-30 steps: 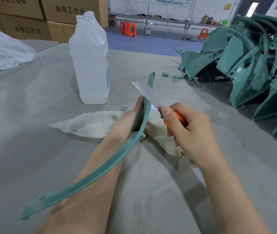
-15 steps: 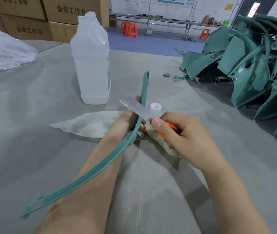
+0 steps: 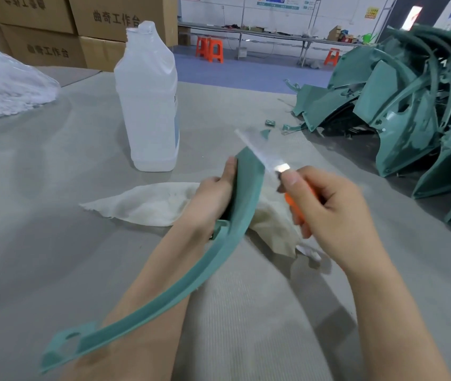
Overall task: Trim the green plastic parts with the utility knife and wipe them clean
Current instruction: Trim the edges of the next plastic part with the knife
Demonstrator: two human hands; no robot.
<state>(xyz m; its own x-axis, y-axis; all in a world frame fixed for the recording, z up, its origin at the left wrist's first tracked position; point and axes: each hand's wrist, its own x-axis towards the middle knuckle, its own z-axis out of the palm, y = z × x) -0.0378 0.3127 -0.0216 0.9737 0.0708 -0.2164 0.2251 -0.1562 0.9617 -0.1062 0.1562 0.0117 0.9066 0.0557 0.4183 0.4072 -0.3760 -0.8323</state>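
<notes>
**A:** ok so what's different from a second ago?

**B:** Grips are the same. Left hand (image 3: pixel 213 199) is wrapped round the upper stretch of the curved green strip (image 3: pixel 199 279), thumb up along its edge. The right hand (image 3: pixel 331 213) is closed on the orange utility knife (image 3: pixel 291 202), thumb pushed up near the blade (image 3: pixel 256 148).

What changes is the strip. It's rolled so the broad face points at the camera instead of the thin edge. The blade goes from lying across it near the thumb to running up along its right edge and past the tip. I read that as a trimming stroke on that edge, so we're mid-trim, wipe not started.

The cloth (image 3: pixel 150 203) just lies on the bench (image 3: pixel 53 215) below both hands. The rest of the strip sweeps down over the left forearm to the slotted end at bottom left, off the bench by the look of it.

**A:** anything you can't make out?

**B:** Plenty.
- The blade is a smear, so I can't say if the edge is actually touching plastic.
- There's a green fleck (image 3: pixel 265 133) just behind it: flying offcut or scrap on the bench, can't tell.
- The left fingers are hidden behind the strip.
- The knife handle is mostly buried in the fist.
- The pile of green parts (image 3: pixel 411 105) runs off the right side.
</notes>
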